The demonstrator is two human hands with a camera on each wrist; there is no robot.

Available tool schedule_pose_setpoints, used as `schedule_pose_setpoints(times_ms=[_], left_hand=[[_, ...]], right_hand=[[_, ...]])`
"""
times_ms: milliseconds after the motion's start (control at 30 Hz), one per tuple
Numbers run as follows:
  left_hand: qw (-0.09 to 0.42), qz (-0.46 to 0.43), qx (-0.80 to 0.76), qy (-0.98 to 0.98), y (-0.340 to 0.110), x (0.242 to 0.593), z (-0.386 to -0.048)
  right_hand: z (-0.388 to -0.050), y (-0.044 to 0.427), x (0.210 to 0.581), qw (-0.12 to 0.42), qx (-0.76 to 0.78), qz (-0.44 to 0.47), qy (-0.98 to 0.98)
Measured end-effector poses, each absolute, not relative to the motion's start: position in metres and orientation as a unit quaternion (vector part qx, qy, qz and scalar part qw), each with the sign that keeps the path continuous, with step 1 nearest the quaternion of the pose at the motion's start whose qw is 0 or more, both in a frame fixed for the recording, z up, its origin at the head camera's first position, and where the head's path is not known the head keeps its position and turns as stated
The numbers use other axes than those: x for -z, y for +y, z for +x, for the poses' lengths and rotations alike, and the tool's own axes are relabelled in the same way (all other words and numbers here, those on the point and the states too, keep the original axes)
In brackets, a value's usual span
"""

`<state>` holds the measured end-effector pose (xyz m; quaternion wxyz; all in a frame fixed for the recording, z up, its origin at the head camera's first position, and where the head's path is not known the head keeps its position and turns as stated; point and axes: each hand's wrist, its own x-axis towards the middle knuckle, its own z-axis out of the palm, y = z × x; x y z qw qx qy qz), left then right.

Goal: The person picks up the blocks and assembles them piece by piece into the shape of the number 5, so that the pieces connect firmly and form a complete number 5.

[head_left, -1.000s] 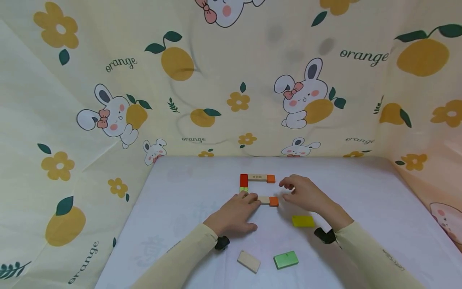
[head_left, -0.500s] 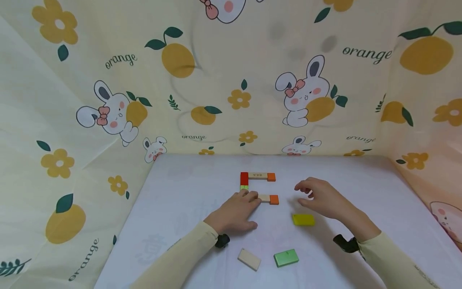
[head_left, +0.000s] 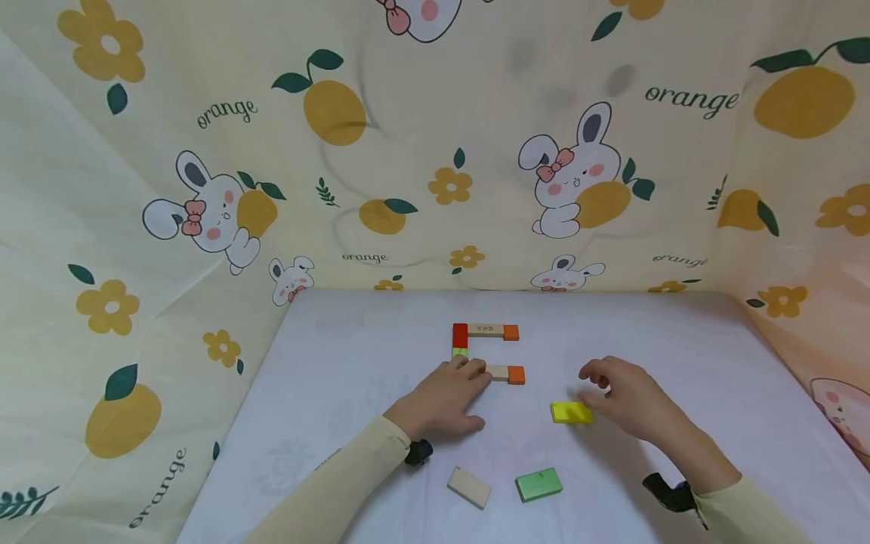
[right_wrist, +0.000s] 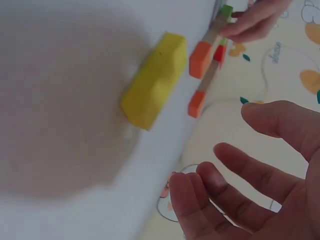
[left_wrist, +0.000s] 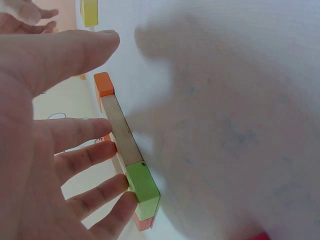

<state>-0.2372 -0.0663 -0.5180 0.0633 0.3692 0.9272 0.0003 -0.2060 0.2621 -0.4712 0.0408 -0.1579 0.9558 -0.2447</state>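
My left hand (head_left: pixel 438 397) rests its fingertips on the near row of small blocks. In the left wrist view they touch a plain wooden block (left_wrist: pixel 122 130) and a green block (left_wrist: pixel 142 185); an orange block (left_wrist: pixel 103 84) ends that row. My right hand (head_left: pixel 632 397) hovers beside a yellow block (head_left: pixel 569 412), fingers loosely bent and holding nothing. The right wrist view shows a gap between its fingers and the yellow block. A red block (head_left: pixel 460 335), a lettered wooden block (head_left: pixel 485 330) and an orange block (head_left: pixel 511 332) form the far part of the arrangement.
Near the front of the white tabletop (head_left: pixel 353 363) lie a loose wooden block (head_left: pixel 469 487) and a green block (head_left: pixel 539 485), apart from each other. A printed cloth (head_left: pixel 408 166) hangs behind the table and along its sides.
My right hand has moved right and toward the front, away from the block arrangement, and now stands by the yellow block. My left hand has stayed in place.
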Motion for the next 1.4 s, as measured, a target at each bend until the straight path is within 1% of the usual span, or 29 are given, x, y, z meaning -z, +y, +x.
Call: schedule_pose_setpoints(times_ms=[200, 367, 600, 800, 1033, 1267, 1400], left_hand=[[0.062, 0.37, 0.002, 0.927, -0.066, 0.517, -0.238], [0.061, 0.373, 0.004, 0.926, -0.066, 0.517, -0.239], [0.063, 0.372, 0.008, 0.926, -0.065, 0.517, -0.24], [0.066, 0.37, 0.006, 0.927, -0.065, 0.517, -0.239], [0.069, 0.369, 0.002, 0.927, -0.066, 0.517, -0.239], [0.07, 0.368, -0.001, 0.927, -0.066, 0.516, -0.239], [0.073, 0.364, -0.002, 0.928, -0.066, 0.516, -0.238]], right_hand=[[-0.201, 0.26, 0.488, 0.046, 0.248, -0.137, 0.958], [-0.196, 0.254, 0.5, 0.046, 0.238, -0.099, 0.965], [-0.194, 0.242, 0.511, 0.062, 0.225, -0.064, 0.97], [-0.194, 0.235, 0.518, 0.063, 0.218, -0.047, 0.973], [-0.195, 0.233, 0.519, 0.066, 0.208, -0.05, 0.975], [-0.194, 0.239, 0.516, 0.076, 0.23, -0.094, 0.966], [-0.192, 0.242, 0.516, 0.074, 0.239, -0.105, 0.962]])
